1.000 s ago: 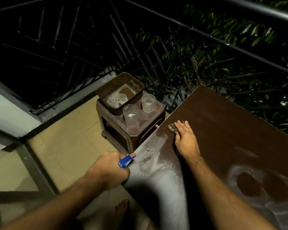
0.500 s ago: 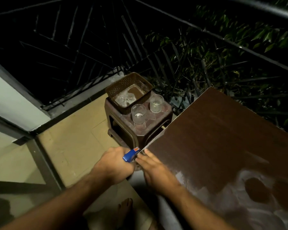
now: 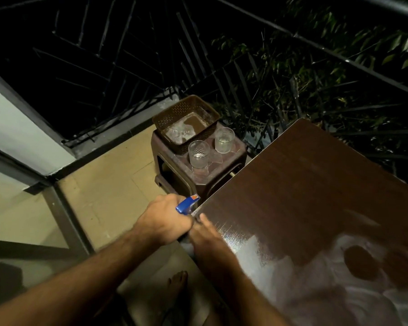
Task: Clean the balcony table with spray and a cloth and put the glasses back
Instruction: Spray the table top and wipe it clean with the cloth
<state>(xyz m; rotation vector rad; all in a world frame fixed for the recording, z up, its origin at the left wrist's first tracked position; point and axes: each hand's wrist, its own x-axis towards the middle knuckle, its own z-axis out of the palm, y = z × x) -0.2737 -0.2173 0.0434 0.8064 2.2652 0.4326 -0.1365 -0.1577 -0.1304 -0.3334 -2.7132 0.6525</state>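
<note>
Since a second ago the right hand [image 3: 206,234] has drawn back from the middle of the table [image 3: 304,184] to its near left edge, fingers flat on the top; no cloth can be made out under it now. The left hand [image 3: 165,220] grips the blue spray bottle [image 3: 186,204] just left of that edge. Two glasses [image 3: 198,154] stand on the brown stool [image 3: 231,170] farther off, beside a perforated basket [image 3: 174,111].

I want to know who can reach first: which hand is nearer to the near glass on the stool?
Left. The left hand, gripping the spray bottle, sits just below the stool and the glass. The right hand lies lower, at the table edge.
</note>
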